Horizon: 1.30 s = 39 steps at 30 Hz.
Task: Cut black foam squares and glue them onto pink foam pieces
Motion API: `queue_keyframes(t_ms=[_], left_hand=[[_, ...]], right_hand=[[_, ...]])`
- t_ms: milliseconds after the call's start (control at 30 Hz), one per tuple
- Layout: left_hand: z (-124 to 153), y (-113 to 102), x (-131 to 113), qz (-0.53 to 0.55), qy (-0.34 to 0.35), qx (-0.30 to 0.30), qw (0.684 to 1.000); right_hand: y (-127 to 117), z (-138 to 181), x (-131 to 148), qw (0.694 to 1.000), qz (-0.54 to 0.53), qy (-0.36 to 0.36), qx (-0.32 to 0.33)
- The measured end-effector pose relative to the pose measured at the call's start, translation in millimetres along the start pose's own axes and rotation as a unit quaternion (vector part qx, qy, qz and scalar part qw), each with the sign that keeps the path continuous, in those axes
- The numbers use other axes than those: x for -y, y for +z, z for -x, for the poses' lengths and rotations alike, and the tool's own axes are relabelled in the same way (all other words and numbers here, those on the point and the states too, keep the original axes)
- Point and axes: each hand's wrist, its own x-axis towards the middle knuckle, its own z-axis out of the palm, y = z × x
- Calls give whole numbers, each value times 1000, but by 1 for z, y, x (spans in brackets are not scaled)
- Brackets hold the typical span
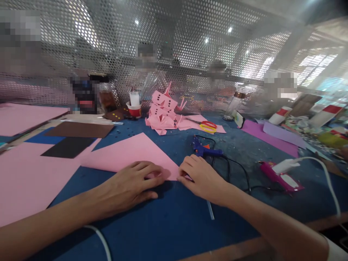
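Note:
A pink paper sheet, folded to a triangle, lies on the blue table in front of me. My left hand rests on its near edge, fingers stretched out and pressing the paper flat. My right hand has its fingers curled and pinches the paper's near right corner. A blue glue gun lies just beyond my right hand, its black cord running to the right.
A pile of folded pink paper pieces stands at the back centre, with scissors beside it. Large pink, black and brown sheets lie at left. A pink device with a white cable is at right. A perforated metal screen closes the back.

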Motion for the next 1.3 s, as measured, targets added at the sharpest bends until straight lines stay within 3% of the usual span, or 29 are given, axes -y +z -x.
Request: queue_keyframes(t_ms=[500,967,1300], left_hand=[[6,-7,9,24,50,-49,997],[16,-6,17,-12,54,-40,998],[22,-4,23,11,59,-83,995]], right_hand=[[-2,0,-1,1000,-10,-3,1],[-1,1,-2,1000,-23,-4,0],[1,0,-2,1000,-31,-2,2]])
